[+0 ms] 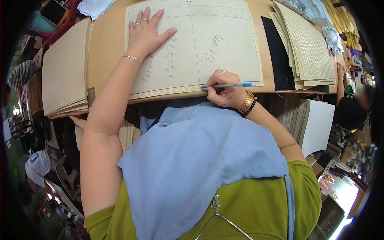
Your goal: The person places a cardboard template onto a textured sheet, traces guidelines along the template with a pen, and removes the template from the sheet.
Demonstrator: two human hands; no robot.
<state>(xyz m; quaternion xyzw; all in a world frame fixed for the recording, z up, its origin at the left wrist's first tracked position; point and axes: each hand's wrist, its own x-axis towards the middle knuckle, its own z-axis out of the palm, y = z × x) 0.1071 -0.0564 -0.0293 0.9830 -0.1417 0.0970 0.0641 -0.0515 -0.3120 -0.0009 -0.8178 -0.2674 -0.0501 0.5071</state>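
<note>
My left hand (146, 34) lies flat with fingers spread on a grey card template (224, 24) that bears handwriting and ruled lines. Beneath the template is a cream woven-texture sheet (172, 91), its edge showing along the near and right sides. My right hand (226, 90) is closed around a ballpoint pen (236, 85) with blue ends. The pen's tip touches near the template's front edge, by the ruled centre line. What the template's upper end looks like is cut off by the frame.
Stacks of woven-texture sheets lie at left (66, 64) and right (306, 44) on the tan table (106, 40). A black strip (276, 56) sits by the right stack. White boards (318, 126) stand below the table's right side. Another person (352, 104) is at far right.
</note>
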